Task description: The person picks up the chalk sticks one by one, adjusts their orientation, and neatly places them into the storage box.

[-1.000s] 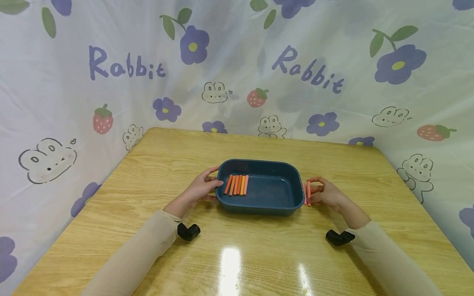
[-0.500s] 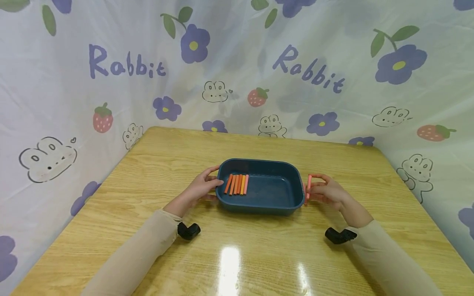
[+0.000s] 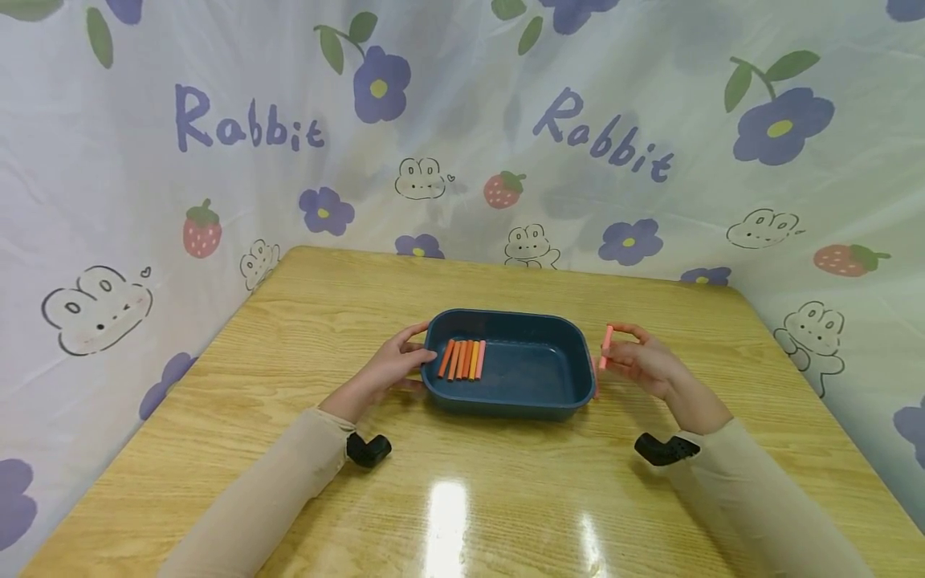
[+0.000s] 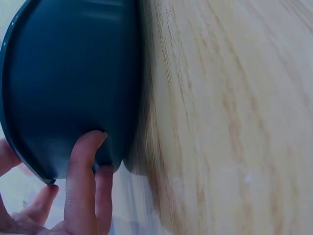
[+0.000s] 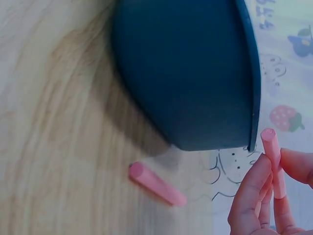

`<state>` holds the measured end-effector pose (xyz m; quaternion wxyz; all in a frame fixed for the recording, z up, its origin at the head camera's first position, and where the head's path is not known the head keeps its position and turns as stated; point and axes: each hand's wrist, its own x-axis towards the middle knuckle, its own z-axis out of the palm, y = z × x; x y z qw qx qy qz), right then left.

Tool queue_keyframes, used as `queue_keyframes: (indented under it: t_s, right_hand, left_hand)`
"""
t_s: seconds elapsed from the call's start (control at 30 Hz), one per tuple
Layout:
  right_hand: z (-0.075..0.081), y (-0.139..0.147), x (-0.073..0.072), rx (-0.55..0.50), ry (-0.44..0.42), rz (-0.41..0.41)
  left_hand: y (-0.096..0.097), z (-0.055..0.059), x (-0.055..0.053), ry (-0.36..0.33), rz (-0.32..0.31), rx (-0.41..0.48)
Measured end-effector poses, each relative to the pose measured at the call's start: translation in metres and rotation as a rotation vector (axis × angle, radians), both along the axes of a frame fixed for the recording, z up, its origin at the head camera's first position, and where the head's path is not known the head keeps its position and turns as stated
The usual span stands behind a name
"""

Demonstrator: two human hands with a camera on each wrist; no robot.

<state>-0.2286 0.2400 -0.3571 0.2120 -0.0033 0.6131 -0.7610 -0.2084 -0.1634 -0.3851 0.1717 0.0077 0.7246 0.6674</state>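
Note:
A dark blue rectangular tub [image 3: 523, 373] with rounded corners stands on the table. My left hand [image 3: 393, 363] grips its left end, thumb over the rim and fingers against the outer wall [image 4: 63, 93]. Inside, at the left, several orange chalk sticks [image 3: 457, 360], a yellow one [image 3: 473, 360] and a pink one [image 3: 481, 360] lie side by side. Just off the tub's right end, my right hand [image 3: 646, 365] pinches a pink chalk stick [image 5: 272, 159] between thumb and fingers, above the table. Another pink chalk stick [image 5: 157, 183] lies on the tabletop close to the tub's right wall.
The wooden table [image 3: 520, 490] extends around the tub on all sides. Behind it hangs a white cloth [image 3: 462, 120] printed with rabbits, flowers and strawberries. Black curved pieces sit at the left cuff [image 3: 368, 452] and the right cuff [image 3: 666, 449].
My right hand has taken a pink chalk stick from beside the tub and lifted it upward. The other pink stick stays by the wall. My left hand and the tub have not moved.

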Motion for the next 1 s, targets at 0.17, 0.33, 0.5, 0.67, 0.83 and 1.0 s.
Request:
queue_keyframes:
  t_s: [0.17,0.33,0.5,0.67,0.83,1.0]
  right_hand:
    - [0.007,-0.006,-0.003,-0.033,-0.015,-0.003]
    - [0.011,-0.013,-0.005,-0.027,-0.022,0.015]
    - [0.015,-0.023,-0.007,-0.022,-0.022,0.025]
    - [0.018,-0.034,-0.012,0.004,-0.030,0.041]
    - [0.023,-0.047,-0.018,-0.028,-0.104,0.046]
    - [0.028,-0.062,-0.021,-0.038,-0.147,0.075]
  left_hand:
    - [0.000,0.001,0.000,-0.004,0.004,0.001]
    - [0.001,0.002,0.000,-0.010,0.010,0.005]
    - [0.001,0.002,0.000,-0.008,0.008,0.001]
    - [0.001,0.001,-0.001,-0.001,0.006,-0.002]
    - [0.001,-0.001,-0.001,0.000,0.008,0.002]
    - [0.000,-0.003,-0.002,0.000,0.008,0.005]
